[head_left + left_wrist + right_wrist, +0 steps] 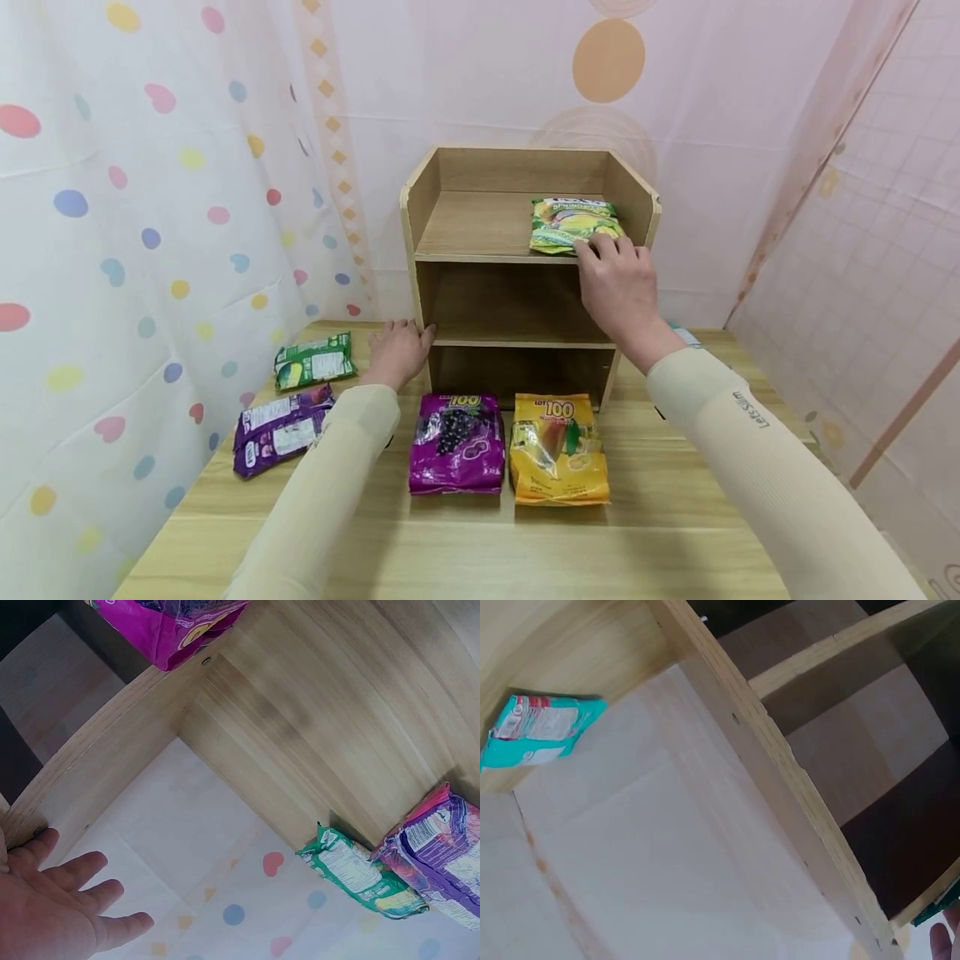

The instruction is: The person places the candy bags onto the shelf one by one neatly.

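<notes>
A three-level wooden shelf [517, 258] stands at the back of the table. On its top level lies a green and yellow candy bag [573, 225]; my right hand [621, 287] holds its front right corner with bent fingers. Only the fingertips of that hand [943, 937] and a green sliver of the bag show in the right wrist view. My left hand [399, 352] rests against the shelf's left side panel, its fingers spread and fairly straight in the left wrist view. A purple grape candy bag [457, 443] and a yellow mango candy bag [559, 450] lean before the bottom level.
Left of the shelf, a dark green bag [315, 361] and a purple bag [277, 429] lie on the wooden table [450, 558]. To the right lies a teal bag [544, 727], mostly behind my right arm in the head view. Patterned curtains [187, 208] surround the table.
</notes>
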`<state>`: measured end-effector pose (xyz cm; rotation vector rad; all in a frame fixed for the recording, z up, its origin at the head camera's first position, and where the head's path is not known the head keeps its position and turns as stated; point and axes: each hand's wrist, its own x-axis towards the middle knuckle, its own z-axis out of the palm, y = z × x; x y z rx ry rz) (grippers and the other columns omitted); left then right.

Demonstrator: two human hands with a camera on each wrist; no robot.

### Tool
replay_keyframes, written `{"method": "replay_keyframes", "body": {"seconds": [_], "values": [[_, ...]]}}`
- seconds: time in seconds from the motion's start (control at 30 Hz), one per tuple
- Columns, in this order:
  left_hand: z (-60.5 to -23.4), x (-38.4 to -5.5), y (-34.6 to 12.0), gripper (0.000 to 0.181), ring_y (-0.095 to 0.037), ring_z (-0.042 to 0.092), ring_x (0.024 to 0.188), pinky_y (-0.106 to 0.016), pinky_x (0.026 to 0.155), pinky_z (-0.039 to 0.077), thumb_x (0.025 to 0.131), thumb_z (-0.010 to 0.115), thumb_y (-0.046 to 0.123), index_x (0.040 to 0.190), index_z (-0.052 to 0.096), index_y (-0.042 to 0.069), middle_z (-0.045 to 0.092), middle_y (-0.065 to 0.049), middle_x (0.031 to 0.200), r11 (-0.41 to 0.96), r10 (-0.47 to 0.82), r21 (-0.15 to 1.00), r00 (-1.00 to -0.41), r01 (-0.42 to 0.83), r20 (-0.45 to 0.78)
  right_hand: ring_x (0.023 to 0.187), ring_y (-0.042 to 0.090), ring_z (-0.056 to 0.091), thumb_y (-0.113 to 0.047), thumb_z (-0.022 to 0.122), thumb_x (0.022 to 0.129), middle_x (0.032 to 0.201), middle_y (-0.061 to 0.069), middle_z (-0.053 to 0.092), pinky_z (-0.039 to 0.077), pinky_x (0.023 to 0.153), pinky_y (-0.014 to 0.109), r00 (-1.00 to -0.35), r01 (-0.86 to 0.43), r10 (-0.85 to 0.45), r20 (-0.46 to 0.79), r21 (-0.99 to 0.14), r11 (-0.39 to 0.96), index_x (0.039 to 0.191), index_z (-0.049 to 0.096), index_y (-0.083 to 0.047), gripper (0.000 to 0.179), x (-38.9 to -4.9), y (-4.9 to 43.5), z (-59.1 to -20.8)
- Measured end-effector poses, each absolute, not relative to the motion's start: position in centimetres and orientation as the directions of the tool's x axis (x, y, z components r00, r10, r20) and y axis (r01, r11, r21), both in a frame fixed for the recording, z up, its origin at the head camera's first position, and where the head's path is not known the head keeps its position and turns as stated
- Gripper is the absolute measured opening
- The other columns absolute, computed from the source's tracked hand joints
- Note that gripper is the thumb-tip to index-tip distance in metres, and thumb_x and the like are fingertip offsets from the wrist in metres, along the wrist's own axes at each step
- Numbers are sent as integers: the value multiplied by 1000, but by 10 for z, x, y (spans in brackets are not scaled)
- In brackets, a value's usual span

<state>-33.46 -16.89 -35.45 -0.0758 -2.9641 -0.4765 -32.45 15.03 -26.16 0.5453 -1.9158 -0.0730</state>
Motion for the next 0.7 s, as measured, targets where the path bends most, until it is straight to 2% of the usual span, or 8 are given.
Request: {"method": "replay_keyframes", "body": {"seconds": [0.13,0.37,0.6,0.7], "values": [[-354,-335,-170,63,-44,25,143,-70,110,15,108,25,43,140,51,-5,42,-25,149,949,26,309,-989,71,146,99,39,59,-24,65,95,114,19,62,48,74,53,-338,-341,-403,851,288,895,122,67,-3,34,-323,149,-267],[-355,-335,-171,64,-45,23,144,-71,110,12,108,25,44,141,49,-5,39,-26,150,948,22,311,-990,65,142,110,39,55,-32,66,95,122,23,56,46,95,51,-330,-391,-483,811,348,852,128,62,1,47,-320,140,-274],[-355,-334,-170,64,-44,23,144,-70,111,13,108,24,44,142,49,-5,39,-25,151,947,24,313,-991,66,134,115,40,52,-42,60,98,125,25,54,44,99,50,-434,-413,-476,765,300,860,132,58,3,57,-322,137,-275],[-355,-333,-170,63,-45,22,144,-71,111,13,108,25,43,142,48,-5,39,-26,151,947,27,314,-991,68,133,117,40,51,-46,60,97,128,24,54,43,98,51,-457,-406,-457,763,278,870,132,58,2,59,-323,138,-275]]}}
